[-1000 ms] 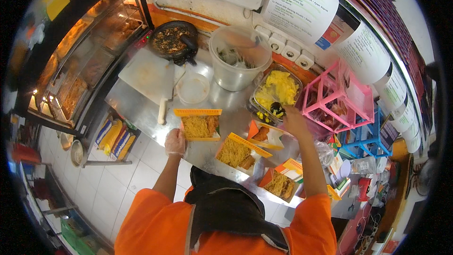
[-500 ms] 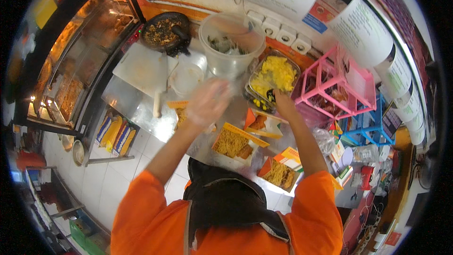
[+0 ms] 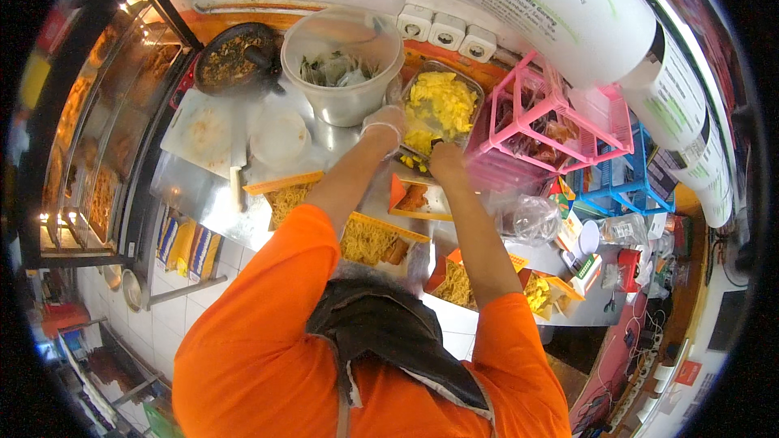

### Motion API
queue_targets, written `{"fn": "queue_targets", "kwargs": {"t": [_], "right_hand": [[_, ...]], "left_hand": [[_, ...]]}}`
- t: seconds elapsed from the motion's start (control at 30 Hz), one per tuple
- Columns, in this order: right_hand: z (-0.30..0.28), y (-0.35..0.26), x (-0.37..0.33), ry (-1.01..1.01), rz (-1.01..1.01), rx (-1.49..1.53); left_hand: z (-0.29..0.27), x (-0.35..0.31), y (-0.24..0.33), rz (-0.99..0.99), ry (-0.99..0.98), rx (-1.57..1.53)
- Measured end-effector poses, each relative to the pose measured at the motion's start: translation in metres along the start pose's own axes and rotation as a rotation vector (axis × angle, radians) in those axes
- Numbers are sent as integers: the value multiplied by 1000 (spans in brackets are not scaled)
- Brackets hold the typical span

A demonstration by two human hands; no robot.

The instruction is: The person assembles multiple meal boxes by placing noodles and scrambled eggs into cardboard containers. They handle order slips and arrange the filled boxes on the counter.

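Note:
Yellow scrambled egg [image 3: 442, 101] fills much of a clear rectangular tray [image 3: 477, 85] at the back of the counter. Against the tray's left side is my left hand [image 3: 385, 123], in a clear plastic glove; its fingers are partly hidden. My right hand [image 3: 447, 164] is closed round a black-handled utensil [image 3: 436, 143] at the tray's near edge. The utensil's working end cannot be made out. Just below the hands stands an open orange-and-white box [image 3: 418, 197] with a browned piece of food. Nearer me is a box of noodles [image 3: 369, 242], partly behind my left forearm.
A white bucket [image 3: 345, 105] stands left of the tray, a pink basket [image 3: 560, 109] right. Further left are a knife [image 3: 236, 186], cutting board [image 3: 199, 134], dark pan [image 3: 237, 57] and lit food cabinet [image 3: 105, 130]. Another noodle box [image 3: 454, 288] sits by my right forearm.
My left hand has moved from above the middle of the counter to the tray's left side. My right hand stays at the tray's near edge with the utensil. The whole view has shifted.

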State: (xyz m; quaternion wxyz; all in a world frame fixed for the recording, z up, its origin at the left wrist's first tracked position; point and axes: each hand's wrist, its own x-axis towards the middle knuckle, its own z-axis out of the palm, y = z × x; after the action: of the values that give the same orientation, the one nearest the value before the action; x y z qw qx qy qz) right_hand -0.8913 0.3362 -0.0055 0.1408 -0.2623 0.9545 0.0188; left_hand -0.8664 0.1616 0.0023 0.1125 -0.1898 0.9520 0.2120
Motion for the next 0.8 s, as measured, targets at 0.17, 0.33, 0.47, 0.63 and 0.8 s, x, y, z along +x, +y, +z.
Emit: {"fn": "queue_targets", "kwargs": {"t": [0.17,0.33,0.47,0.63,0.8], "right_hand": [[5,-21,31,-39,91,200],[9,-34,48,-156,-35,232],[6,-22,47,-152,-57,263],[-2,-19,33,-77,16,268],[6,-42,18,-19,-59,203]], "left_hand": [[5,13,-15,54,82,59],[5,12,-28,33,-93,67],[11,-4,-39,182,-184,134],[7,-35,-26,250,-318,454],[-4,-46,-18,107,-291,110]]}}
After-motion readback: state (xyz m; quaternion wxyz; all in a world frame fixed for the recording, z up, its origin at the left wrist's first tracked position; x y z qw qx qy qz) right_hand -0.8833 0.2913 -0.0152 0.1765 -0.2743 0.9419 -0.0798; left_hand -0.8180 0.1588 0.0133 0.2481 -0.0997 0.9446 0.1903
